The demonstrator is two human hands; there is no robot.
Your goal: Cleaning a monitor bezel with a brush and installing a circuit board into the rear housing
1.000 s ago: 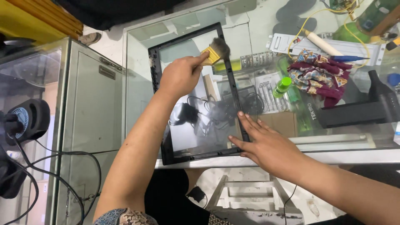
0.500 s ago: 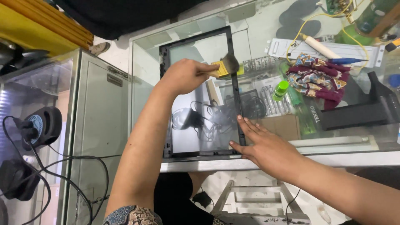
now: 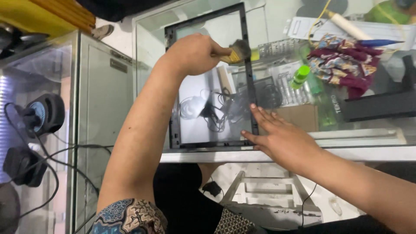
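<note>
L hand grips brush, bristles at 3 o'clock over panel; R hand flat on panel's right edge.

The glass tabletop is bare in a strip at the left of the black-framed panel, in the middle-left of the frame; a hand could pass there. The panel itself is partly covered: the left hand with a brush is over its upper part, and the right hand presses the lower right corner. Between these two, the middle of the panel is free. At the right of the panel the way is crowded: a green bottle, a patterned cloth and a black block stand close together. In the upper right, a white tube and a blue pen lie across the surface.
</note>
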